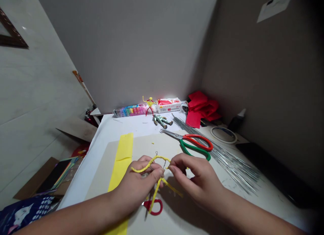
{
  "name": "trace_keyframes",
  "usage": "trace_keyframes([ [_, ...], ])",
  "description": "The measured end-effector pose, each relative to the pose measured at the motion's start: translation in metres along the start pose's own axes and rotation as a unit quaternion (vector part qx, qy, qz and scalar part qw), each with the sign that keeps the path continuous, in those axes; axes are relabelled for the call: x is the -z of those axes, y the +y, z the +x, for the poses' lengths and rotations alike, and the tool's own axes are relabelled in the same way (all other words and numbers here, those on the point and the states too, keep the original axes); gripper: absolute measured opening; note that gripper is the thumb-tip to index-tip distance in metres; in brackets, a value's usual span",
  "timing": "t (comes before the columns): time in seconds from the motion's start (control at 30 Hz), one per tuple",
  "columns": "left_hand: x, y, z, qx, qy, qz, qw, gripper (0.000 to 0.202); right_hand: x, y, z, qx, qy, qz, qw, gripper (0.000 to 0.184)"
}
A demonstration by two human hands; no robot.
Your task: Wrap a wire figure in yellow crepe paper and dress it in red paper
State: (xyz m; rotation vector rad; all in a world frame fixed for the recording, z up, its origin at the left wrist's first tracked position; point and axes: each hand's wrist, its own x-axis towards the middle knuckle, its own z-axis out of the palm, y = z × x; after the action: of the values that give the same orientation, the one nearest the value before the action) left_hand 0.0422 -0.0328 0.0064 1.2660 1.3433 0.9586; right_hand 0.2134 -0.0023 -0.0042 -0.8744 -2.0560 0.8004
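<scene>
Between my hands is a wire figure [159,156] with its arms and legs wrapped in yellow paper; a small bare wire loop sticks up at its top. My left hand [141,176] is closed around its middle, thumb and fingers pinching the wire. At the figure's right arm, the fingertips of my right hand [193,172] are pinched together on the yellow-wrapped end. The two yellow legs hang down toward me. Below them lies a small pair of scissors with a red handle [157,207], partly covered by one leg and my left hand.
Large scissors with red and green handles [193,141] lie behind my right hand, beside a bundle of metal wires [227,160]. Yellow crepe paper [124,154] stretches along the left. Farther back are a finished yellow-red figure [150,103], a silver figure [162,121] and red paper [201,108].
</scene>
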Motion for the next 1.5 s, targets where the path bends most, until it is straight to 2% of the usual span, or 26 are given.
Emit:
trace_keyframes([
  [0.1,0.0,0.0,0.0,-0.007,0.006,-0.005,1.0,0.025,0.0,0.001,0.0,-0.001,0.002,0.008,1.0,0.013],
  [0.23,0.005,-0.002,-0.001,-0.029,0.015,0.018,0.999,0.024,0.002,0.004,0.001,0.003,0.017,0.082,0.996,0.013],
  [0.33,0.01,0.001,0.0,-0.049,0.028,0.053,0.997,0.024,0.006,0.007,0.003,-0.029,0.063,0.144,0.987,0.016],
  [0.4,0.014,0.005,0.0,-0.05,0.047,0.064,0.996,0.021,0.008,0.008,0.005,-0.062,0.074,0.15,0.984,0.019],
  [0.5,0.02,0.011,0.0,-0.071,0.08,0.091,0.99,0.018,0.008,0.007,0.009,-0.101,0.006,0.124,0.987,0.022],
  [0.6,0.025,0.014,0.0,-0.089,0.091,0.108,0.986,0.02,0.005,0.006,0.011,-0.1,-0.07,0.103,0.987,0.025],
  [0.73,0.029,0.014,0.001,-0.097,0.123,0.12,0.98,0.018,0.003,0.007,0.011,-0.113,-0.077,0.136,0.981,0.028],
  [0.83,0.031,0.013,0.002,-0.108,0.131,0.134,0.976,0.018,0.004,0.007,0.011,-0.148,-0.072,0.157,0.974,0.022],
  [0.97,0.028,0.012,0.003,-0.124,0.115,0.129,0.977,0.019,0.001,0.004,0.009,-0.137,-0.07,0.145,0.977,0.01],
  [1.17,0.023,0.006,0.0,-0.109,0.095,0.076,0.986,0.017,-0.008,-0.004,0.0,-0.028,0.013,0.077,0.997,0.007],
  [1.23,0.025,0.003,-0.002,-0.099,0.071,0.032,0.992,0.014,-0.009,-0.007,-0.001,-0.035,0.01,0.086,0.996,0.008],
  [1.37,0.029,0.003,-0.004,-0.086,-0.018,-0.011,0.996,0.012,-0.005,-0.009,0.001,-0.101,-0.02,0.131,0.986,0.01],
  [1.5,0.031,0.007,-0.003,-0.076,-0.046,-0.029,0.996,0.014,-0.004,-0.009,0.002,-0.1,-0.033,0.141,0.984,0.01],
])
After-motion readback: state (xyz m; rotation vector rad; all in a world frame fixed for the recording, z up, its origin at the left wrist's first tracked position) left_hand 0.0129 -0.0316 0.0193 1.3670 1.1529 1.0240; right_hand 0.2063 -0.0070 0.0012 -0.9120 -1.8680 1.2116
